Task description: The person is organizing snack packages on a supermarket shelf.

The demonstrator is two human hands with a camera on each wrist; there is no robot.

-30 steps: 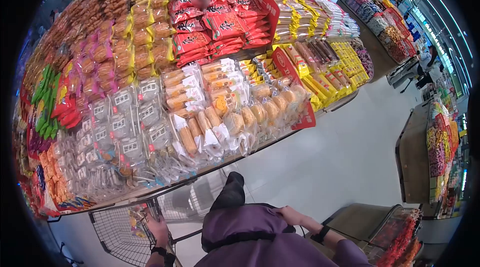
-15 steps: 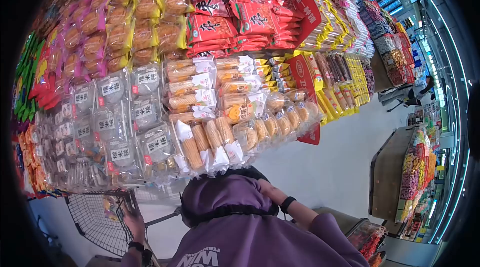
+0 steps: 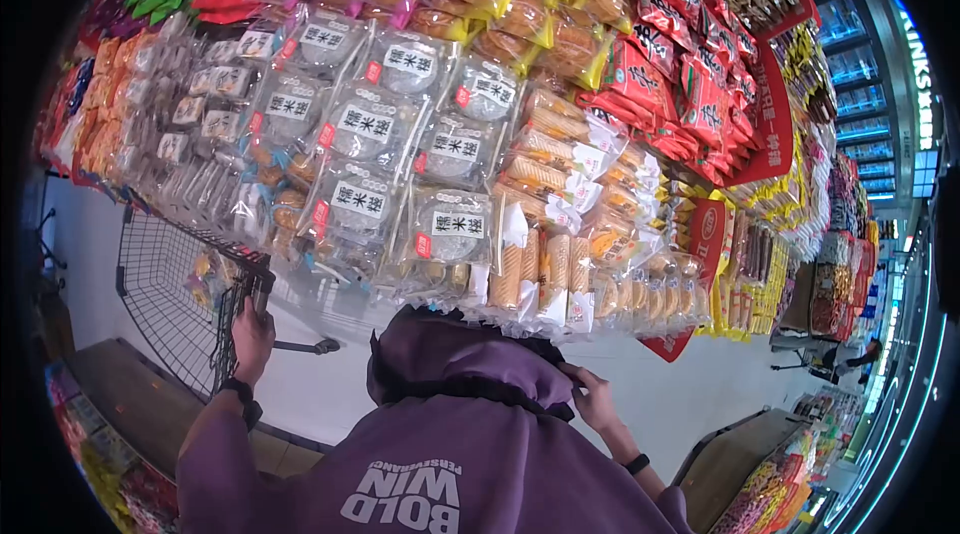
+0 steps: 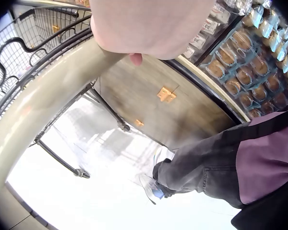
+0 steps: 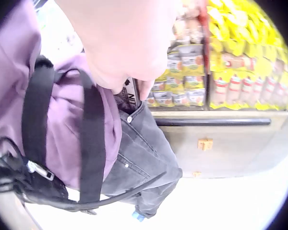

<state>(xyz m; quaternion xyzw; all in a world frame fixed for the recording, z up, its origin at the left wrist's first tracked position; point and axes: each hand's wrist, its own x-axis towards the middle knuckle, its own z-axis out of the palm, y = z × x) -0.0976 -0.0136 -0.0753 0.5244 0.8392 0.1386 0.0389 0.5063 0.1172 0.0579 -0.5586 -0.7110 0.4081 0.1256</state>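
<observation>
At the lower left of the head view, my left hand (image 3: 252,339) is at the handle end of a wire shopping cart (image 3: 165,284). In the left wrist view that hand (image 4: 151,24) grips the thick beige handle (image 4: 43,103), its fingers mostly hidden beneath it. My right hand (image 3: 595,401) is beside my waist. Seen from the right wrist, the hand (image 5: 127,40) pinches a dark flat item with white lettering (image 5: 132,93) at the pocket opening of the grey trousers (image 5: 137,139); the item's lower part is hidden.
A display of packaged snacks (image 3: 365,124) spans the area ahead, its front edge close to my body. Inside the cart are colourful packets (image 3: 208,279). Another goods stand (image 3: 745,454) is at the lower right, and a person (image 3: 825,362) is farther off at right.
The head view has swung left, so the snacks appear farther right. The cart now shows higher in view, with my left hand still at it. My right hand remains by my waist.
</observation>
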